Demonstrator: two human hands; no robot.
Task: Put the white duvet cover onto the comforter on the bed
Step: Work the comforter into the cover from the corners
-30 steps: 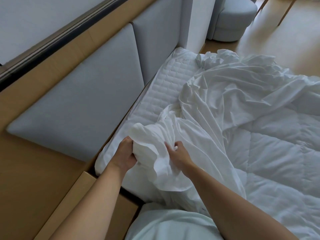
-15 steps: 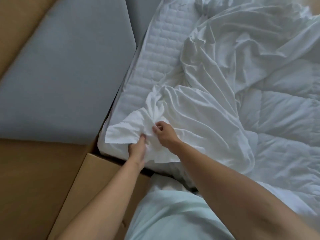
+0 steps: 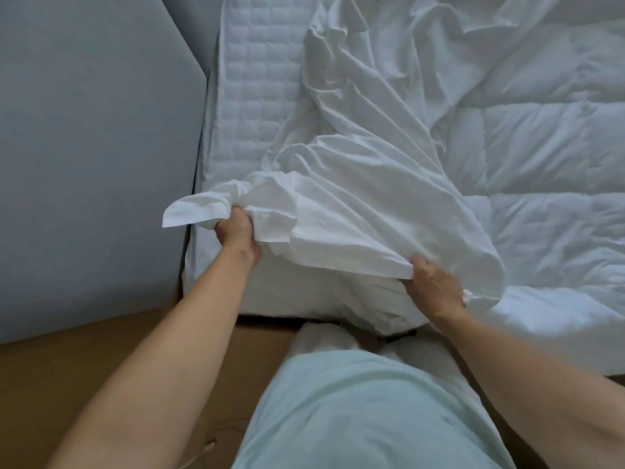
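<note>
As left hand (image 3: 236,232) grips duvet cover (image 3: 358,211), right hand (image 3: 433,286) apparently pinches it.

Bare forearms (image 3: 176,360), pale mint-green top (image 3: 355,418)

Two bare hands: the left hand (image 3: 236,230) at near left and the right hand (image 3: 433,286) at near right, each gripping cloth. One thin, creased white duvet cover (image 3: 355,204) of soft fabric runs from near centre to far centre. One puffy, stitched white comforter (image 3: 541,147) lies at right. One white quilted mattress (image 3: 257,96) is at far left of centre. Two pale grey padded headboard panels: the large panel (image 3: 84,164) at left and the narrower panel (image 3: 192,25) beyond it. One tan wooden ledge (image 3: 101,350) at near left. One thin pale cable (image 3: 206,446) at the near edge. One pale green shirt (image 3: 355,418) at near centre.
</note>
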